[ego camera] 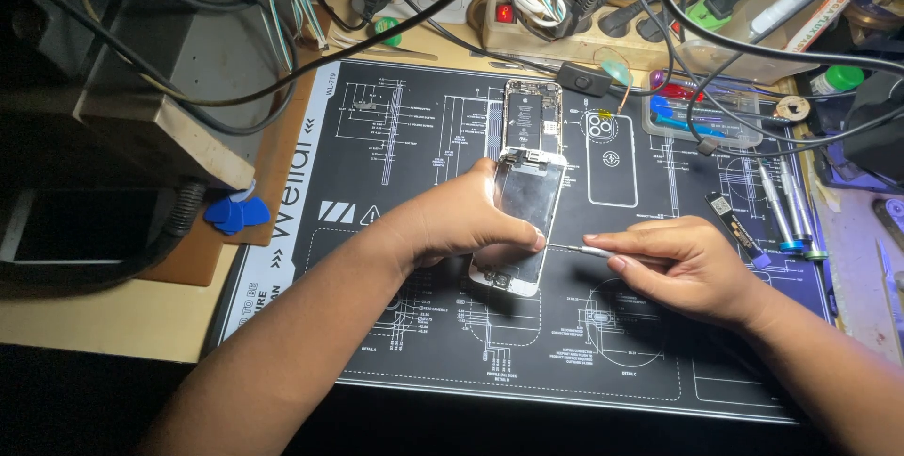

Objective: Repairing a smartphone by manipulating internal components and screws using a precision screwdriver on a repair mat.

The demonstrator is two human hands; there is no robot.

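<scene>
Head view: your left hand (461,220) grips the white phone screen panel (524,220), lifted between both hands. Your right hand (683,263) pinches a thin screwdriver (582,251), its tip touching the panel's right edge beside your left thumb.

Bare mat (527,362) near the body — cables (565,4) overhead, screwdrivers (786,206) right, opened phone body (532,115) beyond.
</scene>
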